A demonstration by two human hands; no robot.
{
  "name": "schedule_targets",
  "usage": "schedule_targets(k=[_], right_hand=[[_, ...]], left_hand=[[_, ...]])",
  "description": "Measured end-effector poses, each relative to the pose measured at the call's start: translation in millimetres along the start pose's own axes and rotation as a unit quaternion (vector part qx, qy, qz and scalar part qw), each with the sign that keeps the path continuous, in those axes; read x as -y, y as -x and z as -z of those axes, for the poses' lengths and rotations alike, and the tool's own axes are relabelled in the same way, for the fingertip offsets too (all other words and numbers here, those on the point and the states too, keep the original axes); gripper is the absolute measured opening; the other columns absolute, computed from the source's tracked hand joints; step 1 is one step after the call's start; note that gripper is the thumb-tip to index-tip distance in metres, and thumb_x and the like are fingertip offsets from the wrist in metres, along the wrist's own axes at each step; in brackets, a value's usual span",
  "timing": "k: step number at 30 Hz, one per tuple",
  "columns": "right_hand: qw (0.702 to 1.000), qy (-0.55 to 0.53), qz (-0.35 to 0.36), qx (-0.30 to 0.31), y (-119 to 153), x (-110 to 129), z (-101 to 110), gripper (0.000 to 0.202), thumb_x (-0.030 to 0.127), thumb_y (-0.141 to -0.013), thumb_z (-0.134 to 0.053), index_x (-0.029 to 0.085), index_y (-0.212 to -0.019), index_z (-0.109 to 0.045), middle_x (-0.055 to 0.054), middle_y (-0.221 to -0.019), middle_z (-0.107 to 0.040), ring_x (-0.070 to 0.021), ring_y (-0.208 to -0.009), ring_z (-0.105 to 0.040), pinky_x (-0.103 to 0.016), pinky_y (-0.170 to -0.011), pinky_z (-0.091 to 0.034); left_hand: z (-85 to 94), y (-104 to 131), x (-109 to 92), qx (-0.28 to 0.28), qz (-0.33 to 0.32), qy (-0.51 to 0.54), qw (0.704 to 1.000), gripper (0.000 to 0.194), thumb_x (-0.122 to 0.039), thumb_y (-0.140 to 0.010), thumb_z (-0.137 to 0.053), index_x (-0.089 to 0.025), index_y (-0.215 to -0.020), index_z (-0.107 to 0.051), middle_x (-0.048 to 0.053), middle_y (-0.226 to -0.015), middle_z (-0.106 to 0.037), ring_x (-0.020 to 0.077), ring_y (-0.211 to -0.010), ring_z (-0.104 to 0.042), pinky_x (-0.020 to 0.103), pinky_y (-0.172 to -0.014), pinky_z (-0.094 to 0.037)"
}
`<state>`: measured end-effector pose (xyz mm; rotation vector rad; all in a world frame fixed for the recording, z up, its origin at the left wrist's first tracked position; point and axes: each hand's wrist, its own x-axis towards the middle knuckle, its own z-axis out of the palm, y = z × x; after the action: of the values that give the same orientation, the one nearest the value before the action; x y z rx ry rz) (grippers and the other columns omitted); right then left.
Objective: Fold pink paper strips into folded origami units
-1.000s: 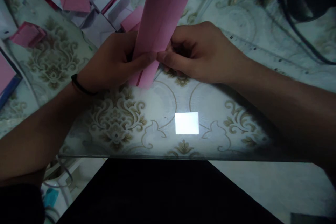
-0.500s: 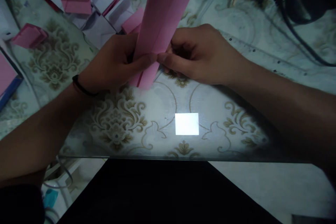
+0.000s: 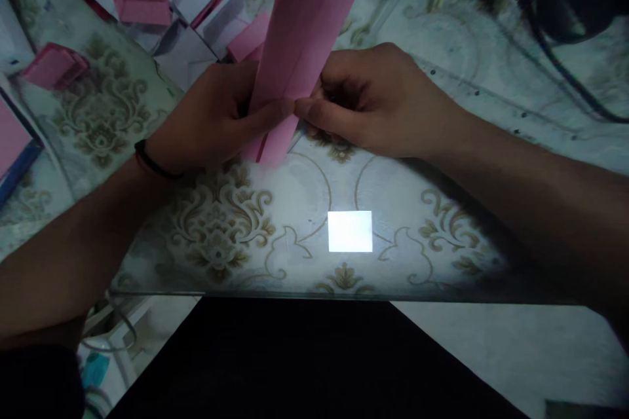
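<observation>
A folded strip of pink paper [image 3: 299, 33] is held up slantwise over the table, its long end pointing away from me. My left hand [image 3: 221, 111] is closed on its lower left part, thumb lying across the front and fingers behind. At the paper's right edge, my right hand [image 3: 363, 98] pinches it, with the two thumb tips nearly meeting. Lengthwise creases show on the paper, and its short lower end sticks out below my left thumb. My right fingertips are partly hidden behind the paper.
Folded white and pink paper pieces [image 3: 191, 19] are heaped at the back left. A small folded pink piece [image 3: 56, 67] lies farther left. A clear ruler [image 3: 496, 101] rests beyond my right forearm, near a dark cable [image 3: 570, 78]. The patterned table's front edge [image 3: 295, 296] is close to me.
</observation>
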<state>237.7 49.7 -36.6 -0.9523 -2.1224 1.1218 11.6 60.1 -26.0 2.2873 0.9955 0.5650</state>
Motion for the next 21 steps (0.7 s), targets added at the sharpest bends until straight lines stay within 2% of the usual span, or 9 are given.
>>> schedule_targets(k=[5, 10, 21], right_hand=[[1.0, 0.011, -0.001, 0.001, 0, 0, 0, 0.023, 0.027, -0.1, -0.06, 0.015, -0.081, -0.058, 0.004, -0.063, -0.055, -0.0052, -0.05, -0.047, -0.019, -0.049, -0.034], [1.0, 0.027, 0.01, -0.003, 0, 1, 1, 0.027, 0.033, -0.1, -0.062, 0.017, -0.079, -0.057, 0.004, -0.064, -0.056, -0.0065, -0.054, -0.05, -0.021, -0.052, -0.037], [1.0, 0.026, -0.009, -0.001, 1, 1, 1, 0.023, 0.027, -0.1, -0.061, 0.014, -0.08, -0.059, 0.006, -0.064, -0.057, -0.0031, -0.054, -0.047, -0.019, -0.05, -0.037]], left_hand=[[0.1, 1, -2, 0.0, 0.021, -0.019, 1.0, 0.042, -0.04, -0.096, -0.057, -0.006, -0.071, -0.06, -0.008, -0.064, -0.042, -0.0014, -0.055, -0.035, 0.018, -0.064, -0.033], [1.4, 1, -7, 0.011, 0.05, -0.001, 0.999, 0.041, -0.039, -0.097, -0.055, -0.006, -0.073, -0.061, -0.006, -0.066, -0.044, 0.0, -0.058, -0.04, 0.016, -0.061, -0.028], [2.5, 1, -11, 0.022, 0.075, -0.02, 0.997, 0.045, -0.042, -0.097, -0.055, -0.005, -0.072, -0.059, -0.005, -0.068, -0.042, 0.0006, -0.062, -0.038, 0.015, -0.06, -0.024]])
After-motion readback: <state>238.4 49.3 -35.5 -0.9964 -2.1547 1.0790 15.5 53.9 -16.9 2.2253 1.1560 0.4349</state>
